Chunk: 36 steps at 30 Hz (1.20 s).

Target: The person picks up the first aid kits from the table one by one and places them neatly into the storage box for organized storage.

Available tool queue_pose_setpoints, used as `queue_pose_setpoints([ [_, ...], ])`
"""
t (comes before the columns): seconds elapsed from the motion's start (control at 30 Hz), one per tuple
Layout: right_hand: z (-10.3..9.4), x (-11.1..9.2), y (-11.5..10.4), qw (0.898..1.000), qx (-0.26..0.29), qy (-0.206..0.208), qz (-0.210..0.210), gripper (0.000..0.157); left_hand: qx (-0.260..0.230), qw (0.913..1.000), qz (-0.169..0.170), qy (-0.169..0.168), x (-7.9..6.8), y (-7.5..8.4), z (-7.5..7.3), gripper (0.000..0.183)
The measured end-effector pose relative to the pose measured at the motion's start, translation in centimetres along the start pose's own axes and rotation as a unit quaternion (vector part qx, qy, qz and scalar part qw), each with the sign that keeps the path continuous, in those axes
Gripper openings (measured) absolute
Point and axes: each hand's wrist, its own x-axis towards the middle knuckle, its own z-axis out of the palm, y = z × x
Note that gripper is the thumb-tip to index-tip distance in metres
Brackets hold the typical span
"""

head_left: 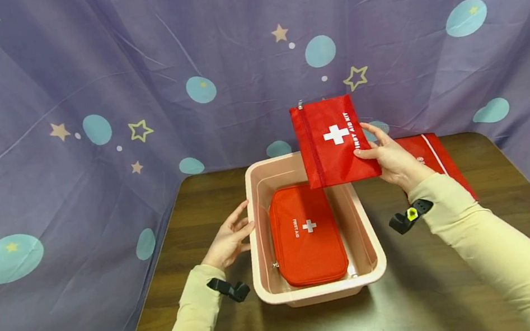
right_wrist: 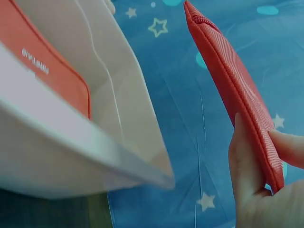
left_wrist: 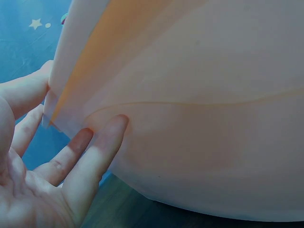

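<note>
My right hand (head_left: pixel 393 158) pinches a flat red zippered pouch (head_left: pixel 331 150) marked FIRST AID KIT by its right edge, thumb on the front face. The pouch is raised over the far right part of a pale pink plastic bin (head_left: pixel 368 230). Inside that bin lies a red first aid case (head_left: pixel 310 255) with rounded corners and a small white cross. Against the bin's left wall rest the fingers of my left hand (head_left: pixel 229 238), spread and nearly straight. In the right wrist view the held pouch (right_wrist: pixel 232 80) shows edge-on, between thumb and fingers.
Another red pouch (head_left: pixel 454 170) with a white stripe lies on the brown wooden table (head_left: pixel 494 201), partly behind my right forearm. A purple curtain (head_left: pixel 236 34) with stars and dots hangs along the table's far edge and left side.
</note>
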Motion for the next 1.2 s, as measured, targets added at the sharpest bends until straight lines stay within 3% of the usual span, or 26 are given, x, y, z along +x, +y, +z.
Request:
queue_pose_setpoints([
  [0.63,4.5,0.7,4.7,0.999,-0.037,0.001,-0.001,0.077,0.004,1.0000,0.004,0.000,0.1,-0.1,-0.1,0.066],
  [1.2,6.2,1.2,8.5,0.995,-0.098,0.015,0.032,0.074,0.011,0.9999,-0.002,0.002,-0.2,0.1,0.0,0.065],
])
